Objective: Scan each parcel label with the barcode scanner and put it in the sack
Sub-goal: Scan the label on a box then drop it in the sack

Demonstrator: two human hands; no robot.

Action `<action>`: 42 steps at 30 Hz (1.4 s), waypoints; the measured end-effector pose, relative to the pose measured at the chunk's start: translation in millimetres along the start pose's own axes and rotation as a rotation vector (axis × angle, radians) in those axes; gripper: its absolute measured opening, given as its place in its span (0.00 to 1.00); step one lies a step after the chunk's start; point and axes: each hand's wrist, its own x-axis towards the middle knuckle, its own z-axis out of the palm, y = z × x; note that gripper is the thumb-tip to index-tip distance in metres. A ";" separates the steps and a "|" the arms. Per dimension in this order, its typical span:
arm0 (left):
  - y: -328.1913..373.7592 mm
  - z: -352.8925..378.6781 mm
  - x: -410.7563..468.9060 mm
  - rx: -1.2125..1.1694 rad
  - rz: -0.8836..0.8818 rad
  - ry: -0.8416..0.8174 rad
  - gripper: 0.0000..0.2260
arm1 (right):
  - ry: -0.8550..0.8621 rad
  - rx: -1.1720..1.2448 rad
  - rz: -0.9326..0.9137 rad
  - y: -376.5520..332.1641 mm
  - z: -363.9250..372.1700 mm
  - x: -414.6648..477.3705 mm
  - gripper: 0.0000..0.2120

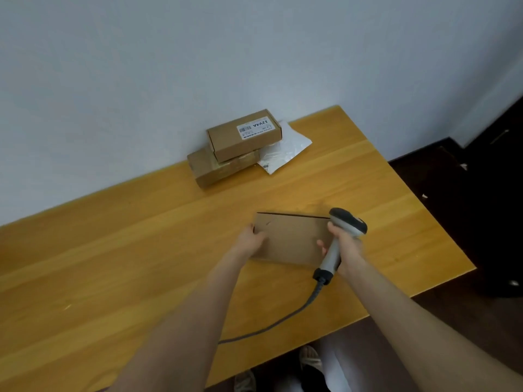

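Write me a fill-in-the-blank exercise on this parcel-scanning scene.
The right hand grips the barcode ____.
The left hand holds a plain parcel over the wooden ____.
The top box of the stack bears a label reading ____.
Beside the stack lies a ____ plastic mailer.
Missing: scanner; table; 12V4A; white.

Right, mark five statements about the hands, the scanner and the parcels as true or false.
The right hand grips the barcode scanner. True.
The left hand touches nothing. False: it holds the left edge of the flat parcel.
Two brown boxes are stacked by the wall. True.
The top box bears no label. False: a white label shows on its top.
The scanner is cordless. False: a grey cable runs from its handle.
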 end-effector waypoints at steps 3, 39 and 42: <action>-7.1 -13.9 -1.8 -0.266 -0.114 0.057 0.30 | 0.002 0.028 0.011 0.0 0.3 -2.3 0.07; -150.9 -326.3 -148.5 -0.788 0.171 0.212 0.21 | -0.241 -0.210 -0.417 92.0 201.1 -220.5 0.14; -149.7 -340.1 -156.5 -0.567 0.235 0.360 0.32 | -0.329 -0.284 -0.471 85.6 198.9 -230.8 0.12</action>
